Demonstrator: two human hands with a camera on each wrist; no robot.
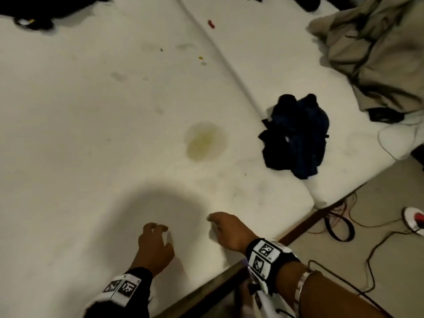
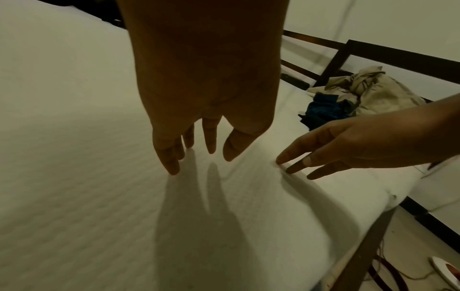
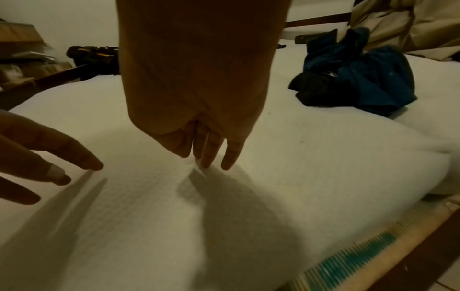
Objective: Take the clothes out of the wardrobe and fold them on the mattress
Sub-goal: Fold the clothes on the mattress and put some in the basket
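White mattress point(image 1: 91, 111): bare near corner. Left hand point(image 1: 154, 247) and right hand point(image 1: 229, 230): empty, fingers loosely spread, tips at the mattress. Dark blue clothes point(image 1: 296, 136): crumpled heap, well apart, beside beige blanket point(image 1: 378, 49).

- A crumpled beige blanket point(image 1: 376, 49) lies heaped at the far right of the bed.
- A dark wooden bed frame point(image 2: 361, 53) runs along the edge and rises behind.
- Tangled dark and reddish cables point(image 1: 339, 226) lie on the pale tiled floor point(image 1: 344, 260).
- A round white device with a red part point(image 1: 414, 220) sits among them.
- A small red scrap point(image 1: 211, 24) lies far off.
- A black bag with yellow marks point(image 3: 94, 55) lies at the far side.
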